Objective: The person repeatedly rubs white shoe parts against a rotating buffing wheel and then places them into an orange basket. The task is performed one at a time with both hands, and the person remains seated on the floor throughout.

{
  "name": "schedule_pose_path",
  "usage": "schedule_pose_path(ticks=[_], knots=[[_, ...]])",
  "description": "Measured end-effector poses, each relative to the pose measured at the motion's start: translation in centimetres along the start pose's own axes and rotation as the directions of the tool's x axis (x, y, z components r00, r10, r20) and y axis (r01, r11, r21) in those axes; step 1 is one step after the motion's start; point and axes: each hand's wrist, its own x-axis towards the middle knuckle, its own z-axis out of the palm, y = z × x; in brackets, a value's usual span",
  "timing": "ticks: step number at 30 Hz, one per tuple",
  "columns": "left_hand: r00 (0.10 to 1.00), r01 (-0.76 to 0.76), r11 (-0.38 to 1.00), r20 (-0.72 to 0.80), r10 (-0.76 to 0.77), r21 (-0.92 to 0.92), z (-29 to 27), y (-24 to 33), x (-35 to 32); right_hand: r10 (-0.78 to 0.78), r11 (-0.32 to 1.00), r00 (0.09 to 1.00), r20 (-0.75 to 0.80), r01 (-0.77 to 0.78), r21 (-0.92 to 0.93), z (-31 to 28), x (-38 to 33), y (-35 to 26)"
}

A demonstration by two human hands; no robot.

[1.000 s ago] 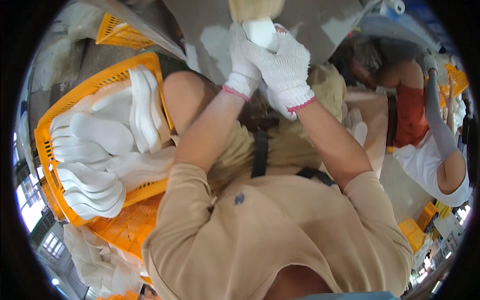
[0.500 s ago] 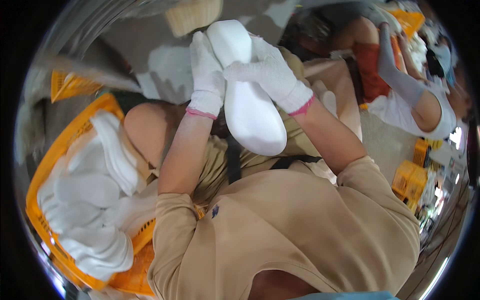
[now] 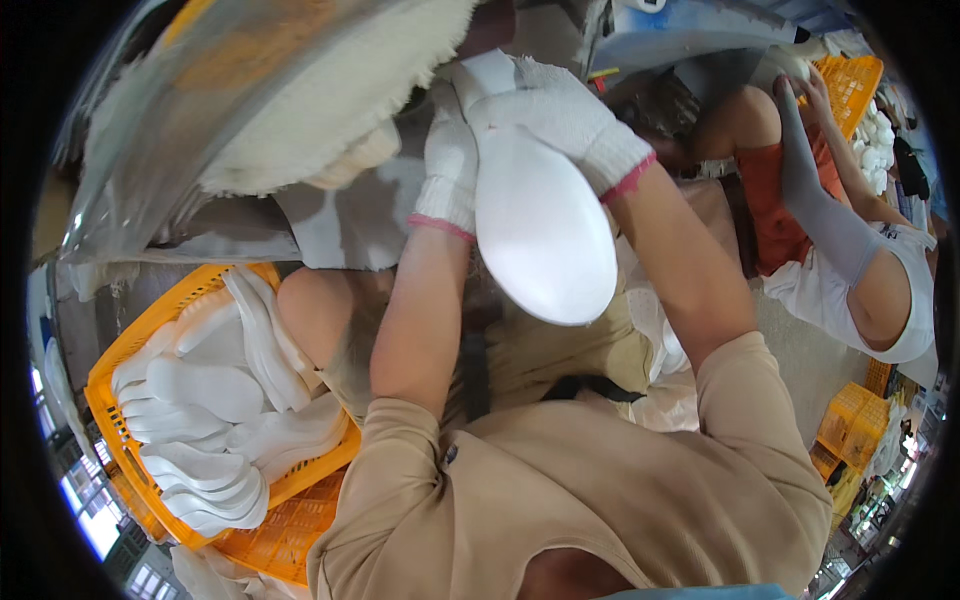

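Note:
A smooth white foam shoe sole (image 3: 548,235) is held out in front of my chest, its broad rounded end toward me. My left hand (image 3: 452,165), in a white knitted glove with a pink cuff, grips its left edge. My right hand (image 3: 565,115), gloved alike, wraps across the narrower middle from the right, thumb over the upper face. The far end of the sole is partly hidden by the right glove. Just beyond my hands, to the left, is a large cream fuzzy-edged buffing wheel (image 3: 320,110) behind a clear plastic sheet.
A yellow-orange crate (image 3: 110,440) of stacked white soles (image 3: 205,390) stands by my left knee, above an orange crate (image 3: 290,530). Clear plastic with white pieces (image 3: 668,345) lies at my right. A co-worker (image 3: 850,230) sits far right, near yellow crates (image 3: 853,425).
The view has shifted, bringing much more of the buffing wheel into sight. Both hands still hold the sole, now nearer the wheel, with the right hand farther over its far part.

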Motion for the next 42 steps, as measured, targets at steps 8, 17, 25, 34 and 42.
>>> schedule_pose_path(ticks=[8, 17, 25, 34, 42], knots=[[0.985, -0.095, 0.946, 0.107, 0.134, -0.311, 1.2, 3.4, -7.5, -0.084, 0.982, 0.992, -0.097, 0.098, 0.159, -1.4, -6.7, 5.8], [0.945, -0.179, 0.971, 0.249, 0.214, -0.156, 2.2, 4.7, -12.9, 0.146, 0.665, 0.983, 0.107, -0.178, 0.726, 1.2, -5.0, 11.0], [0.976, -0.170, 0.963, 0.100, 0.194, -0.211, -1.5, 6.1, -10.3, 0.296, 0.585, 0.949, 0.114, -0.274, 0.763, 6.4, -1.7, 8.5], [0.990, 0.061, 0.952, 0.142, -0.018, -0.300, 2.6, 8.7, -7.6, 0.251, 0.598, 0.951, 0.182, -0.300, 0.744, 3.5, 2.3, 8.5], [0.962, -0.096, 0.934, 0.209, 0.176, -0.345, 1.4, 3.3, -11.9, 0.176, 0.703, 0.984, 0.012, -0.134, 0.698, 2.9, -3.1, 10.4]])
